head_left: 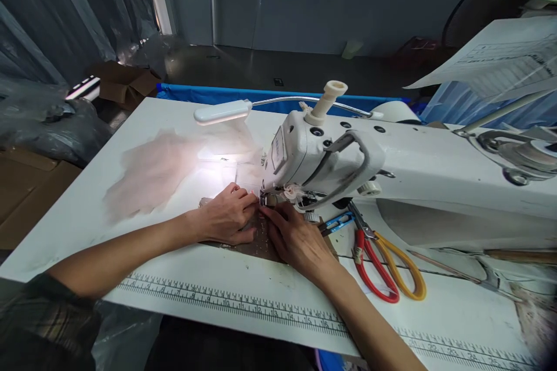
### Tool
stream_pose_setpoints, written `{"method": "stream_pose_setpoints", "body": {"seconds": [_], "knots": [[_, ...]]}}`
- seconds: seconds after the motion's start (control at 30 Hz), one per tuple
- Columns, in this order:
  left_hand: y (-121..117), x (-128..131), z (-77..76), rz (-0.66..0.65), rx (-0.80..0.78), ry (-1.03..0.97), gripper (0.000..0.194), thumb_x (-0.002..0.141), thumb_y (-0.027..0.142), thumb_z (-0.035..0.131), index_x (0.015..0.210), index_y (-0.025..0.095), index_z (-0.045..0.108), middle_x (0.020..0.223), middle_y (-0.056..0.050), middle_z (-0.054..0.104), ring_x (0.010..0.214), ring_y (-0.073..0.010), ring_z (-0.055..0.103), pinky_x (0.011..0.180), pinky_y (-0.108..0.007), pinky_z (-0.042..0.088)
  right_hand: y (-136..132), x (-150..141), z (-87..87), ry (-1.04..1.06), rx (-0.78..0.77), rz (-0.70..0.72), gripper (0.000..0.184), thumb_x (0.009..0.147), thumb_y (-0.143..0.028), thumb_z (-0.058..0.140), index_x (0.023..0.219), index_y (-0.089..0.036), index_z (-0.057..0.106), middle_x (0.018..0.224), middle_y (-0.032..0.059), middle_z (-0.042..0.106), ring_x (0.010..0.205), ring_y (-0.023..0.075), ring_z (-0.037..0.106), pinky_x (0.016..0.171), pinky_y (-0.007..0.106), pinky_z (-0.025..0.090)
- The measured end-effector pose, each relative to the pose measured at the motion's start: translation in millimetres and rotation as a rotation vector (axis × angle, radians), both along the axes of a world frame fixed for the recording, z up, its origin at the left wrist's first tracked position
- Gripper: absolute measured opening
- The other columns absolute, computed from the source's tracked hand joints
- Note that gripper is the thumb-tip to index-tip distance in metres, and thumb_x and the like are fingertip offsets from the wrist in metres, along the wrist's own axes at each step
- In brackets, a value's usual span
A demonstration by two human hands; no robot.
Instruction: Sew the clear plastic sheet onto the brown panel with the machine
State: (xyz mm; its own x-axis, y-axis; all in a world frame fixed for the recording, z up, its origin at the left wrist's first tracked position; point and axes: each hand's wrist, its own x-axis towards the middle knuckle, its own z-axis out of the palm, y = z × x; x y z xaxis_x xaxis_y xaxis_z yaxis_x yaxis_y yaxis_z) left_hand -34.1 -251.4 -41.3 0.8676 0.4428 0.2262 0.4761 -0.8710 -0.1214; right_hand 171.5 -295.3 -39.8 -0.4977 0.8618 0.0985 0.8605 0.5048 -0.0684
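My left hand (232,214) is closed, its fingertips pinched together just left of the presser foot (268,199) of a white sewing machine (331,156). From the other side my right hand (296,237) reaches under the machine head, fingers bent and tips close to the same foot. What either hand pinches is too small and hidden to make out. Beneath both hands lies a brown, worn plate (261,246) on the table. Sheer pale pink tulle (152,171) spreads over the tabletop behind my left hand, lit by the lamp (223,112).
Scissors with red and yellow handles (387,261) and blue thread snips (337,223) lie right of my right hand. A ruler strip (230,304) runs along the table's front edge. Cardboard boxes (124,84) stand left. A paper sheet (496,58) hangs at upper right.
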Motion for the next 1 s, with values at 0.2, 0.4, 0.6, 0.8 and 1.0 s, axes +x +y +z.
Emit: {"method": "stream_pose_setpoints", "body": {"seconds": [0.2, 0.4, 0.6, 0.8, 1.0], "knots": [[6, -2, 0.7, 0.003, -0.03, 0.011, 0.046, 0.092, 0.048, 0.042, 0.102, 0.008, 0.063, 0.106, -0.014, 0.057, 0.083, -0.0231, 0.05, 0.077, -0.04, 0.038, 1, 1, -5.4, 0.062, -0.016, -0.031, 0.041, 0.093, -0.023, 0.037, 0.127, -0.019, 0.059, 0.108, 0.0162, 0.064, 0.075, 0.0231, 0.064, 0.057, 0.032, 0.049], [11, -3, 4.7, 0.007, -0.046, 0.006, 0.054, 0.09, 0.053, 0.044, 0.111, 0.007, 0.059, 0.101, -0.012, 0.056, 0.081, -0.0228, 0.049, 0.074, -0.04, 0.037, 5, 18, 6.0, 0.468, -0.203, -0.06, 0.035, 0.094, -0.033, 0.037, 0.111, -0.019, 0.064, 0.106, 0.0106, 0.067, 0.091, 0.0222, 0.064, 0.078, 0.035, 0.052], [15, -3, 6.1, 0.015, -0.063, 0.024, 0.055, 0.09, 0.055, 0.04, 0.109, 0.008, 0.061, 0.1, -0.012, 0.056, 0.082, -0.0226, 0.048, 0.075, -0.039, 0.037, 22, 27, 9.9, 0.581, -0.319, -0.182, 0.041, 0.093, -0.043, 0.032, 0.075, -0.02, 0.061, 0.074, 0.0063, 0.065, 0.072, 0.0216, 0.061, 0.066, 0.033, 0.051], [14, -2, 5.1, 0.036, -0.078, 0.02, 0.056, 0.088, 0.057, 0.042, 0.106, 0.008, 0.063, 0.1, -0.012, 0.056, 0.082, -0.0226, 0.049, 0.075, -0.04, 0.038, 19, 26, 9.7, 0.603, -0.324, -0.167, 0.036, 0.091, -0.046, 0.04, 0.096, -0.02, 0.064, 0.092, 0.007, 0.067, 0.089, 0.0241, 0.062, 0.076, 0.035, 0.051], [17, -6, 2.9, 0.061, -0.108, -0.009, 0.063, 0.085, 0.062, 0.044, 0.117, 0.009, 0.058, 0.11, -0.014, 0.056, 0.091, -0.0252, 0.053, 0.083, -0.043, 0.039, 13, 22, 9.1, 0.581, -0.263, -0.235, 0.034, 0.092, -0.045, 0.04, 0.098, -0.02, 0.063, 0.086, 0.0053, 0.065, 0.075, 0.0205, 0.06, 0.063, 0.03, 0.049]]}}
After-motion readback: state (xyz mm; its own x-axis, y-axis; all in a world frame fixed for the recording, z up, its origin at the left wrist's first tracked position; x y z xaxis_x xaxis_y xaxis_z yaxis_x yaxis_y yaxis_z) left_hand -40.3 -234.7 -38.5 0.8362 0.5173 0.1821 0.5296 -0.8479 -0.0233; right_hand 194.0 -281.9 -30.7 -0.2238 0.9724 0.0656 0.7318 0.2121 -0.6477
